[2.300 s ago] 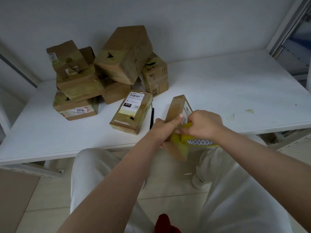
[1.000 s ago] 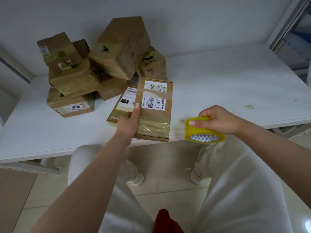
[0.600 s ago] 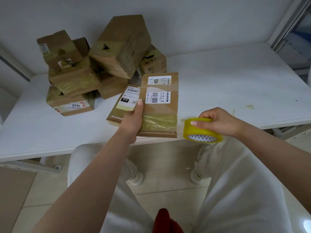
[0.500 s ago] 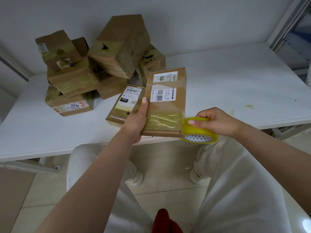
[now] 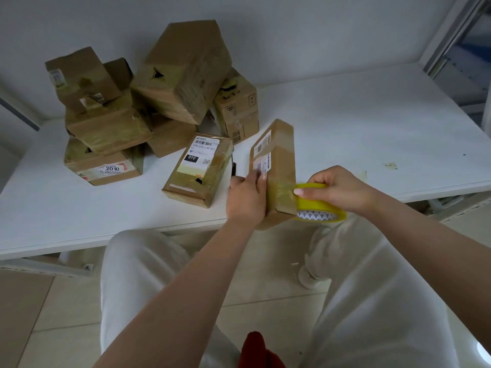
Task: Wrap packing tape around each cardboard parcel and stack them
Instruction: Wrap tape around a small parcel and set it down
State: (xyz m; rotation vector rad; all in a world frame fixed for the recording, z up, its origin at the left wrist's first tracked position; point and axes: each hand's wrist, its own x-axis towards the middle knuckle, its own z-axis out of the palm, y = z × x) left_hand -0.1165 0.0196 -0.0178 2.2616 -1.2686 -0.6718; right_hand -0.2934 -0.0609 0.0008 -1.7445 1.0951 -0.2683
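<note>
Holding a flat cardboard parcel tipped up on its long edge, the left hand has its grip wrapped round the labelled face, fingers curled over the near left side. Parcel hangs in the air over the near edge of the white desk, its lowest corner past that edge and above the person's lap.

Right hand grips a yellow tape roll, thumb on the outer rim, fingers hooked over the top. Roll sits against the parcel's right lower corner, touching it; a glossy band of tape already lies across the parcel's narrow upper face just beside the roll.

Left of the held parcel: a parcel marked 010 lies flat on the desk, near but apart, a dark narrow object in the gap between them, too hidden to identify. Beyond and left of the held parcel: a loose pile of taped parcels against the wall, several tilted; the lowest left one carries a 2010 label.

Right of the held parcel the desk surface runs open to its far right edge, with only a small stain on it. Below the held parcel: white trousers, pale tiled floor between the knees.
</note>
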